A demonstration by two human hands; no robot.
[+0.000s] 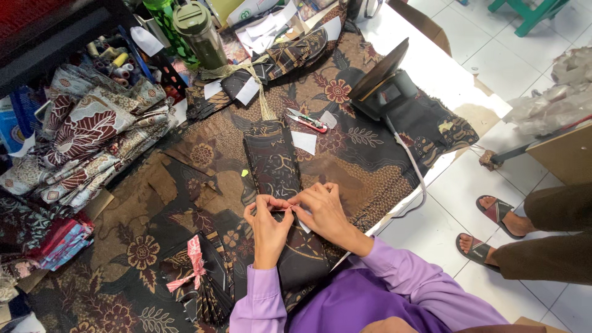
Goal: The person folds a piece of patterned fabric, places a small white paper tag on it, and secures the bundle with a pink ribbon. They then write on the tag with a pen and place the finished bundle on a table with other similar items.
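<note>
My left hand [269, 223] and my right hand [322, 208] meet over a long dark patterned fabric piece [272, 158] that lies lengthwise on the batik-covered table [185, 185]. Both hands pinch something small and pale on the fabric between fingertips; I cannot tell what it is. A small white paper tag [304, 142] lies just right of the fabric piece. Purple sleeves cover both of my arms.
A black iron [383, 86] stands upright at the right with its cord trailing off the edge. Small scissors [306, 120] lie behind the fabric. Folded batik cloths [86, 135] are stacked at left, tied bundles [196, 271] near front, bottles [198, 31] at the back. Another person's sandalled feet [493, 228] are at right.
</note>
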